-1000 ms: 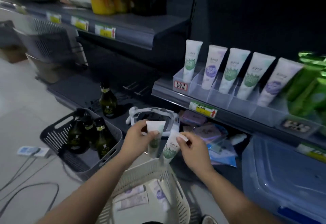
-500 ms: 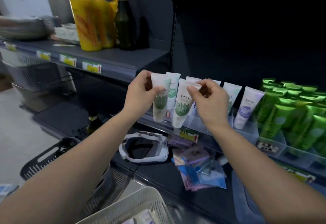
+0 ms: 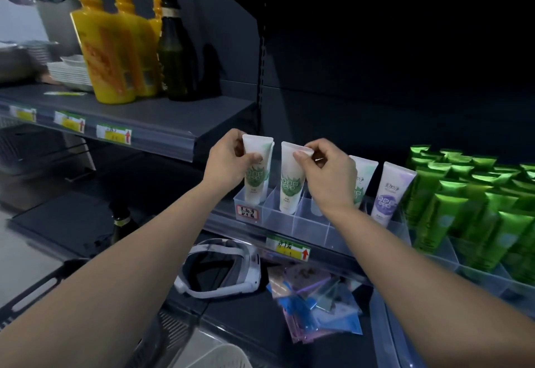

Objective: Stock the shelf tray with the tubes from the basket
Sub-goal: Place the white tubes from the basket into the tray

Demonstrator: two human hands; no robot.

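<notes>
- Fingers of the left hand (image 3: 228,162) pinch the flat crimped top of a white tube with a green leaf label (image 3: 256,173), thumb on the front face and the other fingers behind it.
- Fingers of the right hand (image 3: 327,173) pinch the top edge of a second green-leaf tube (image 3: 291,182) the same way, thumb pressed on the crimp.
- Both tubes stand cap-down with their lower ends inside the clear divided shelf tray (image 3: 307,225): the left one in the end compartment above the handwritten label, the right one in the next compartment along. Whether either cap touches the tray floor cannot be told.
- More tubes already stand in compartments to the right, among them a purple-label tube (image 3: 389,194); one is partly hidden behind the right hand.
- The white basket (image 3: 220,357) shows only as a rim at the bottom edge, so what remains in it cannot be seen.
- To finish this step well, I would lower each tube straight down until the cap seats, keeping it clear of the dividers.
- Lean each tube back at the same tilt as its neighbours, label forward, then let go one hand at a time so neither topples.
</notes>
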